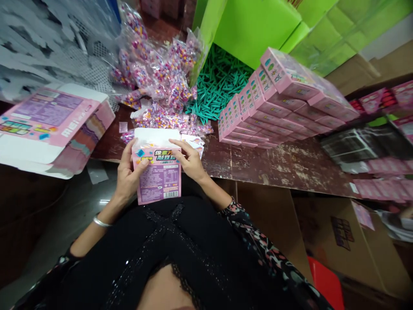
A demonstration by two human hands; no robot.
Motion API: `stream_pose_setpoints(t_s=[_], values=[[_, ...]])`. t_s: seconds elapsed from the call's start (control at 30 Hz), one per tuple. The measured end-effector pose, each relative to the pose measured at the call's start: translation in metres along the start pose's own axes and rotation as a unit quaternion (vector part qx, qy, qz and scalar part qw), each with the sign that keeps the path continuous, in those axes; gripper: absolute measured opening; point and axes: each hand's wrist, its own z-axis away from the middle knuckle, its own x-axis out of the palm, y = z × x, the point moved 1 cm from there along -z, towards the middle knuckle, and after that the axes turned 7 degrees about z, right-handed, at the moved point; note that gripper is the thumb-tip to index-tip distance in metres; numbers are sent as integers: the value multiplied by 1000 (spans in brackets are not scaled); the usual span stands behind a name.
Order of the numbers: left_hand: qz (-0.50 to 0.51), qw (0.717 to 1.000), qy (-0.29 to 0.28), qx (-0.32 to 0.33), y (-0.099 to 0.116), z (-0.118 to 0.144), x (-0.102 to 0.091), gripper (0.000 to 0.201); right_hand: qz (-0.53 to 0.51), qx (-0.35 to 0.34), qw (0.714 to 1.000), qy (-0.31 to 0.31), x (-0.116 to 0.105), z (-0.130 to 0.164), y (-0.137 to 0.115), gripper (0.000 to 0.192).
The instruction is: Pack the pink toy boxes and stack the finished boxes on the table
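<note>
While I watch through the head camera, I see both hands closed on a pink box (159, 174) that sits upright just in front of the near edge of the worn wooden table (274, 165), above the lap. The left hand (129, 172) wraps the box's left side, thumb across the printed face. The right hand (190, 160) grips the upper right corner, fingers laid over the raised white flap at the top of the box. The face turned to me carries a panel of small print and a barcode near the bottom edge. A silver bangle (100, 222) circles the left wrist.

Beyond the box, a heap of clear bags filled with coloured beads (158, 82) lies on the table, with a few of the bags just past the box's flap. To the right of that heap I see a pile of green sticks (219, 84). Further right of the box, well apart from it, stands a stepped stack of closed pink boxes (277, 103). To the left of the box, a bundle of flat unfolded pink cartons (48, 129) rests off the table's end.
</note>
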Motion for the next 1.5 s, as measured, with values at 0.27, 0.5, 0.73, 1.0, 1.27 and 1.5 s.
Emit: stream_pose_setpoints(t_s=[0.27, 0.5, 0.73, 1.0, 1.27, 1.5], values=[[-118, 989, -38, 78, 4, -41, -14, 53, -91, 71, 988, 103, 30, -8, 6, 62], [-120, 986, -42, 104, 5, -43, -10, 46, -143, 90, 983, 72, 31, -25, 9, 61], [-59, 996, -36, 61, 11, -44, -11, 53, -156, 24, 987, -29, 25, -30, 13, 74], [-94, 980, -173, -30, 42, -68, -25, 53, -116, 15, 966, -231, 5, -43, -12, 40], [-147, 972, -168, -73, 82, -63, -6, 35, -37, -42, 943, -329, -23, -64, -31, 53], [-130, 974, -163, -89, 82, -62, -1, 42, 39, -25, 951, -306, -26, -50, -37, 73]])
